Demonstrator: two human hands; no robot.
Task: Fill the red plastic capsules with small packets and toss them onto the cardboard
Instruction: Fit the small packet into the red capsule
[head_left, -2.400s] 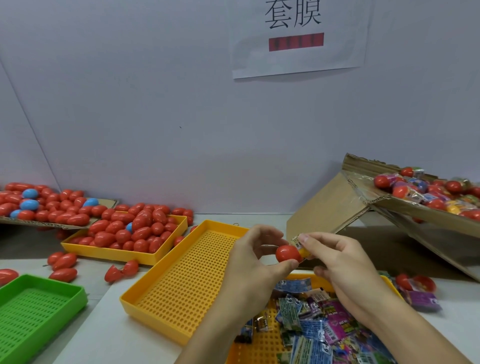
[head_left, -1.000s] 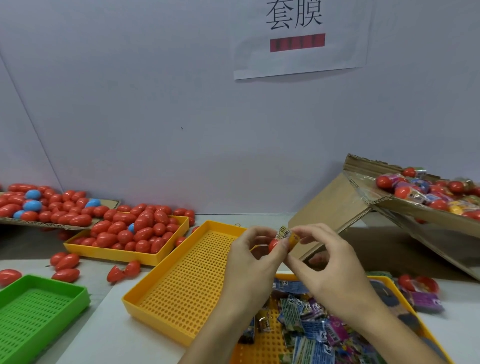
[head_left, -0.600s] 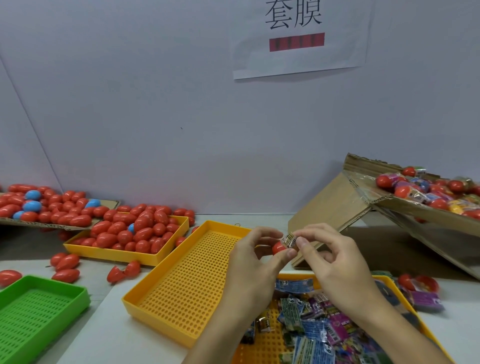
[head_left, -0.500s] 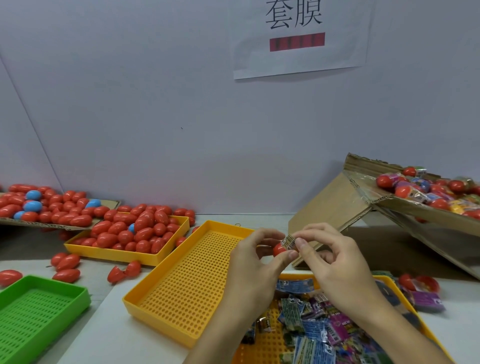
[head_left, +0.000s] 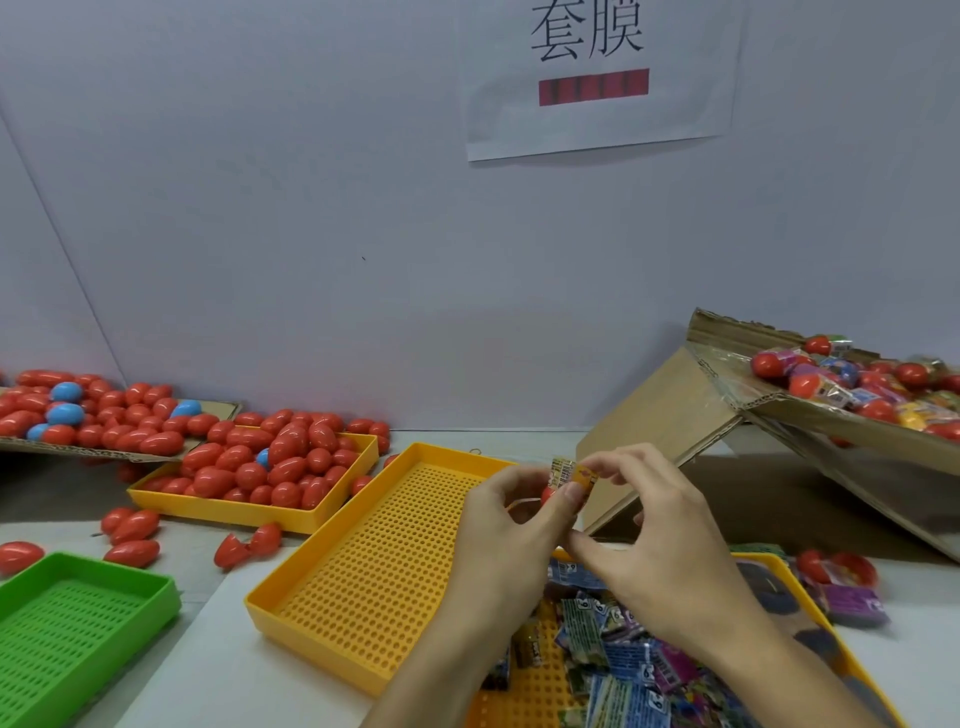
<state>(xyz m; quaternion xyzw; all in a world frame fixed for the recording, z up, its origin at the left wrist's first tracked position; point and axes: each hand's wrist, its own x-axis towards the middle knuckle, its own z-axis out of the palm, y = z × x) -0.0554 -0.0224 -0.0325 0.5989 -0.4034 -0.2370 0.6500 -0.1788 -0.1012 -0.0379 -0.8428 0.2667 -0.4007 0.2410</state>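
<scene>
Red capsule half (head_left: 546, 493): held in left hand (head_left: 511, 540), grip pinching it between thumb and fingers, above the empty yellow tray (head_left: 384, 561). Right hand (head_left: 660, 545) grip pinches a small packet (head_left: 569, 474) at the capsule's mouth, packet mostly outside. Judgement: fold or roll the packet tighter, press it in with a fingertip, keep the opening facing up. Supply packets (head_left: 623, 660) at 6 o'clock; cardboard (head_left: 670, 421) with filled capsules at 3 o'clock.

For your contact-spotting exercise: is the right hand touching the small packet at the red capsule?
Touching. The head view shows the right hand pinching the small packet at the red capsule.
</scene>
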